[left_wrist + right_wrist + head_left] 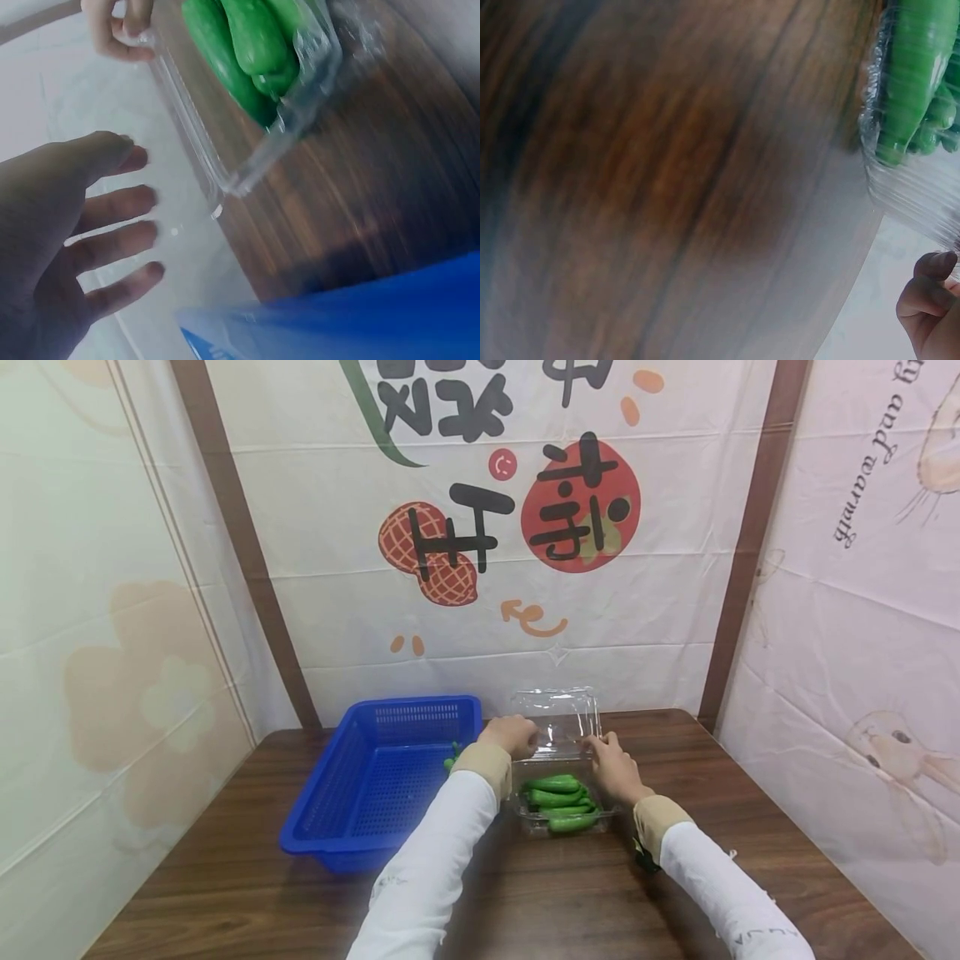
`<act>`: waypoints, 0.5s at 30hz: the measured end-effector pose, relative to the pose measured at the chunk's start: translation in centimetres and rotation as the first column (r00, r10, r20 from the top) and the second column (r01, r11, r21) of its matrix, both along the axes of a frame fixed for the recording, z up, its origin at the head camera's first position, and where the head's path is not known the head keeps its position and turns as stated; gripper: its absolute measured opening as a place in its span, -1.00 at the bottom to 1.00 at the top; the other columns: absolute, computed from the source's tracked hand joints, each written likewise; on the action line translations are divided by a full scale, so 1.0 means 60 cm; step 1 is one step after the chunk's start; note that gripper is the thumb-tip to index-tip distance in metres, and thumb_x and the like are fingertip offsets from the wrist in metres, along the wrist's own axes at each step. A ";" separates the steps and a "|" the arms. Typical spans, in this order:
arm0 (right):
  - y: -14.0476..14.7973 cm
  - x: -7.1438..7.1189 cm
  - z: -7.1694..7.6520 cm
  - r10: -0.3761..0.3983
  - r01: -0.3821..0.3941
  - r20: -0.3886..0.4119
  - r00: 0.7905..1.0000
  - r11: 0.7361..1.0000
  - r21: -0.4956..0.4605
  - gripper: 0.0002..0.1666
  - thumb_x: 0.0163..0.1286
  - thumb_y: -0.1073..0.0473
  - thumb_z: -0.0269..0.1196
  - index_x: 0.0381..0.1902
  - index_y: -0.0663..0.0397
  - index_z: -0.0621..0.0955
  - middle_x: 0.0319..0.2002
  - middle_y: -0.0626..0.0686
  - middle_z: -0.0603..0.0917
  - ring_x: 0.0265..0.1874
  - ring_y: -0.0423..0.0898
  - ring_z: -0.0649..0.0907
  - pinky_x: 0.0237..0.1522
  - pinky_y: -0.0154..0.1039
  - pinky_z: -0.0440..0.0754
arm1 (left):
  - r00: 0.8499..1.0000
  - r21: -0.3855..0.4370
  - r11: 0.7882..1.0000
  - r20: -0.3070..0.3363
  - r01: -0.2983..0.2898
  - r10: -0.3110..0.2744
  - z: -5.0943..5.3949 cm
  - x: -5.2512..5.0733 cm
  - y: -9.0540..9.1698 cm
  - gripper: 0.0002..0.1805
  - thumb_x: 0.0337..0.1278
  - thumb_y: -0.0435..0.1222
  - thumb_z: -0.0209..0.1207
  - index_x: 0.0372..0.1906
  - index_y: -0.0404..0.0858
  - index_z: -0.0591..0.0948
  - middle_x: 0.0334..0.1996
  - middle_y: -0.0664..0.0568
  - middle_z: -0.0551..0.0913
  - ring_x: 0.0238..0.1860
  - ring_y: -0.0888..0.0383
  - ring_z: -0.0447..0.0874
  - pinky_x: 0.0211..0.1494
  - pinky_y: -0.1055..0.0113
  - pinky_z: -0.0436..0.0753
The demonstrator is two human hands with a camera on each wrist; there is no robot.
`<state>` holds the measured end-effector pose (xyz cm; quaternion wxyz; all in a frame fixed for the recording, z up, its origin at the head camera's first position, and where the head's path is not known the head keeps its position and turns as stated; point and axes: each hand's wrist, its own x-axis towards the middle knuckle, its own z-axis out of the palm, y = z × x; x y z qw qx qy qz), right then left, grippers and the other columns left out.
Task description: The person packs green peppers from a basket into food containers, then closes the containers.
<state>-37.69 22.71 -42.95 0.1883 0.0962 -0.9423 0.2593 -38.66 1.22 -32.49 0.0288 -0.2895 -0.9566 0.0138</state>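
Note:
A clear plastic clamshell box [534, 827] stands on the table with its lid [558, 706] raised at the back. Several green peppers [558, 799] lie in its base; they also fill the top of the left wrist view [259, 49]. At the lid's right side my right hand [618, 768] pinches the clear plastic edge with thumb and curled fingers, seen too in the right wrist view [934, 307]. My left hand [512, 735] is by the lid's left side. In the left wrist view its fingers [124, 206] are spread loosely, apart from the plastic.
Left of the box sits a blue plastic basket [360, 843] with perforated walls. Some green peppers [450, 763] show at its right side, partly behind the left arm. The brown wooden table [570, 902] ends at a printed cloth backdrop [645, 643].

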 end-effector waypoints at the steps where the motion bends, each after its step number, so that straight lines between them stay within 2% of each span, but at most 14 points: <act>1: 0.000 0.000 0.000 0.002 -0.002 0.000 1.000 1.000 -0.002 -0.67 0.37 0.39 0.10 0.03 0.06 0.59 -0.05 0.23 0.44 -0.40 0.20 0.62 -0.37 0.15 0.59 | 1.000 0.010 1.000 -0.004 -0.007 0.007 0.002 0.001 -0.004 -0.84 0.18 -0.25 0.27 -0.49 -0.08 0.58 -0.46 0.08 0.59 -0.35 0.06 0.61 -0.18 0.07 0.62; 7: 0.000 0.001 0.000 0.003 -0.003 -0.002 1.000 1.000 -0.003 -0.68 0.39 0.39 0.07 0.02 0.05 0.59 -0.06 0.23 0.44 -0.41 0.21 0.61 -0.39 0.15 0.58 | 0.999 0.034 0.999 -0.003 -0.035 0.035 0.013 -0.001 -0.037 -0.90 0.22 -0.22 0.27 -0.35 -0.15 0.67 -0.35 0.01 0.67 -0.26 0.00 0.66 -0.14 0.05 0.63; 11: 0.001 0.001 0.000 0.003 -0.003 -0.003 1.000 1.000 0.001 -0.69 0.39 0.39 0.07 0.01 0.04 0.59 -0.07 0.23 0.44 -0.43 0.20 0.61 -0.40 0.14 0.58 | 0.999 0.056 0.998 -0.014 -0.038 0.039 0.010 -0.008 -0.062 -0.89 0.20 -0.22 0.29 -0.23 -0.16 0.68 -0.25 -0.03 0.71 -0.16 -0.05 0.69 -0.10 0.02 0.64; 15: 0.002 0.001 -0.001 0.007 -0.007 0.000 1.000 1.000 0.001 -0.68 0.38 0.40 0.08 0.01 0.04 0.59 -0.07 0.22 0.43 -0.44 0.17 0.60 -0.41 0.12 0.59 | 0.997 0.068 0.995 -0.020 -0.070 0.072 0.003 -0.014 -0.088 -0.72 0.27 -0.26 0.23 0.07 -0.13 0.60 -0.09 -0.07 0.71 -0.03 -0.08 0.67 -0.01 -0.01 0.62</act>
